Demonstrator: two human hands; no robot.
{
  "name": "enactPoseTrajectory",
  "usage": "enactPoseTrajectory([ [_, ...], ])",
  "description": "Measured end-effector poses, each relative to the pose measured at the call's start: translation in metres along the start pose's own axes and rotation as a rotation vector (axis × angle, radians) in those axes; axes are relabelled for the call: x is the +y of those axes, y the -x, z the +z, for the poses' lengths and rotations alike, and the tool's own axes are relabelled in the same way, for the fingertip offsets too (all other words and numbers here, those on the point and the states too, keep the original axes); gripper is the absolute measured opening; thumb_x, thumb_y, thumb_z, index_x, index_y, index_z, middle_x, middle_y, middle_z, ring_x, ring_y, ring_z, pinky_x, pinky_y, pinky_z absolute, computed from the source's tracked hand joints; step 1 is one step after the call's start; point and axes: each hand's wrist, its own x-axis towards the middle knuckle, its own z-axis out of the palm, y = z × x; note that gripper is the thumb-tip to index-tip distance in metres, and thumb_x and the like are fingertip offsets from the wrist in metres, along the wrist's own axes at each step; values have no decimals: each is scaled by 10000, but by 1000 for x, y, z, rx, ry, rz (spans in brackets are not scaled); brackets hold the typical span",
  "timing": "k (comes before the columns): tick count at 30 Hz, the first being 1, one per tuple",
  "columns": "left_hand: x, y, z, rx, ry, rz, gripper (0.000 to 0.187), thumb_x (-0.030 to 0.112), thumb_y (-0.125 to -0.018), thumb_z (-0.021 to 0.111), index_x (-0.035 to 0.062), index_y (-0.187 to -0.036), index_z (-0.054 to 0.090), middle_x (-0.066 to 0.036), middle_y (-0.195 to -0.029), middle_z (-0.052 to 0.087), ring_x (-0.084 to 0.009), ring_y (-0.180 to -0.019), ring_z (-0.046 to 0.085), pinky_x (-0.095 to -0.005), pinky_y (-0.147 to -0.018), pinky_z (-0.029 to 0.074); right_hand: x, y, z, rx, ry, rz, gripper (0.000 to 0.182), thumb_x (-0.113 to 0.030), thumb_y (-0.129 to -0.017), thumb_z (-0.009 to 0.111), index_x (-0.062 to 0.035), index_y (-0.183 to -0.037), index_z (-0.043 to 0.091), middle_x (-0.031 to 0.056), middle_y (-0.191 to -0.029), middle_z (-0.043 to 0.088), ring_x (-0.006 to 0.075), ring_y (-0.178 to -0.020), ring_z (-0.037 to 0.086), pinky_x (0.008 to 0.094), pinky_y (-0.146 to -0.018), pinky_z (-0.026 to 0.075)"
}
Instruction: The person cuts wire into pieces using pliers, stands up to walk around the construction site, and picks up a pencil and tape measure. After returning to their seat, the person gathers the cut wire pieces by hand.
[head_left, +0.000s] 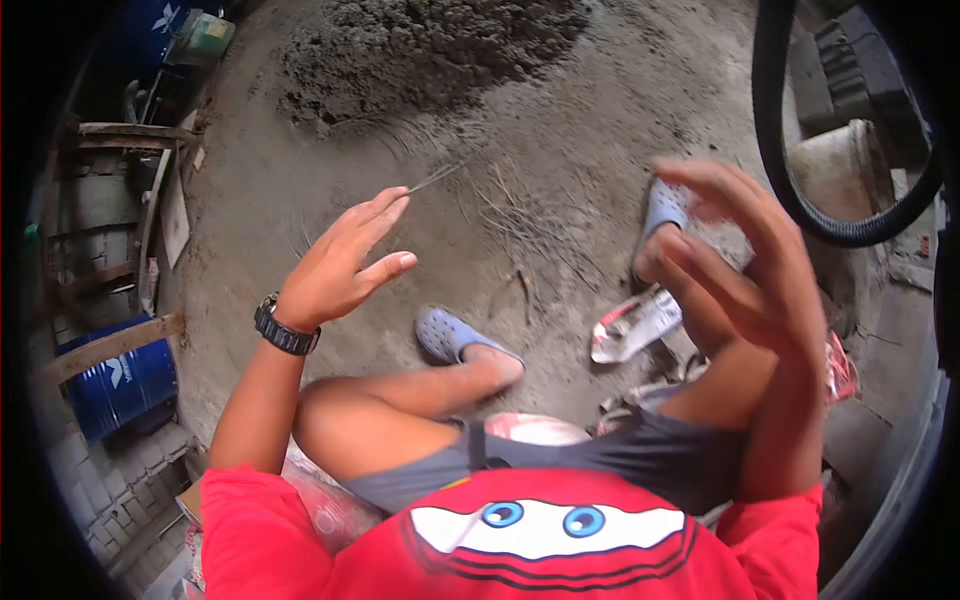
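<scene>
My left hand, with a black watch on its wrist, is raised over the floor at the left. Its fingers are extended and the thumb stands apart. Thin wires project from between the fingertips toward the upper right. On the right, my right hand is lifted close to the camera, slightly blurred, with curved fingers spread and nothing in them. Loose thin wire pieces lie scattered on the ground between the hands. Below them are my feet in blue-grey clogs.
A heap of dark wet mix covers the floor ahead. A black corrugated hose loops down at the right beside a dirty white bucket. Wooden boards and a blue drum stand left. A torn bag lies near my right leg.
</scene>
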Motion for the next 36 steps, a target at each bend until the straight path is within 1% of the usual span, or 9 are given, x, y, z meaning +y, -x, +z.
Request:
enactPoseTrajectory([
  [4, 103, 15, -17, -29, 246, 110, 658, 309, -1025, 680, 35, -1584, 467, -158, -1663, 427, -333, -1532, 402, -419, -1252, 303, -22, -9, 33, 134, -43, -315, 509, -283, -946, 770, -90, -1402, 656, 140, -1395, 665, 282, -1233, 641, 388, -1044, 493],
  [8, 131, 14, -15, 151, 431, 269, 639, 388, -1037, 677, 41, -1549, 517, -201, -1596, 507, -327, -1501, 458, -413, -1221, 357, -24, -21, 63, 118, 23, -511, 422, -331, -1016, 698, -68, -1345, 670, 140, -1230, 724, 274, -1067, 691, 382, -943, 541],
  [10, 126, 7, -10, 174, 554, 261, 637, 387, -1043, 673, 38, -1552, 515, -189, -1563, 546, -304, -1475, 488, -405, -1213, 369, -29, -25, 66, -244, -319, -157, 344, -359, -1087, 605, -51, -1216, 687, 72, -884, 689, 172, -768, 643, 322, -732, 542],
  [13, 126, 1, 6, 207, 954, 210, 559, 343, -1028, 723, 4, -1453, 592, -135, -1355, 695, -226, -1289, 630, -361, -1118, 470, -28, -21, 79, -198, -579, -31, 344, -363, -1130, 536, -52, -1096, 678, -29, -687, 499, 62, -609, 475, 262, -580, 447],
  [16, 119, -21, 38, 542, 1276, 117, 322, 223, -957, 824, 15, -1119, 640, -74, -1031, 716, -124, -986, 692, -273, -856, 567, -40, -21, 92, -215, -749, 45, 335, -347, -1139, 527, -56, -1069, 677, -60, -709, 463, 27, -632, 451, 230, -579, 402],
  [20, 118, -20, 32, 567, 1277, 61, 236, 218, -1000, 766, 22, -1042, 641, -33, -886, 711, -71, -741, 636, -231, -668, 514, -64, -36, 127, -65, -829, -27, 346, -336, -1142, 515, -39, -1045, 664, -32, -727, 529, 49, -639, 491, 239, -589, 420],
  [27, 112, 19, 2, 834, 1306, 19, 185, 214, -1035, 719, 38, -1086, 688, 24, -916, 654, -67, -875, 613, -225, -805, 485, -83, -73, 167, -130, -1260, -80, 346, -324, -1136, 543, -38, -1008, 689, -93, -653, 457, 7, -575, 390, 210, -509, 272],
  [28, 86, 27, -3, 502, 1399, 174, 368, 218, -1074, 659, 0, -1325, 500, -109, -1224, 674, -153, -1132, 665, -313, -1067, 505, -81, -74, 164, -248, -1220, -88, 347, -327, -1152, 475, -46, -1032, 640, -28, -701, 471, 79, -603, 417, 272, -619, 460],
  [36, 71, 23, 10, 585, 1430, 75, 206, 228, -1071, 652, 32, -1134, 658, -14, -971, 673, -103, -924, 630, -278, -896, 508, -42, -97, 192, -102, -1024, -50, 328, -320, -1113, 568, -19, -1063, 690, 28, -838, 660, 92, -731, 604, 260, -670, 503],
])
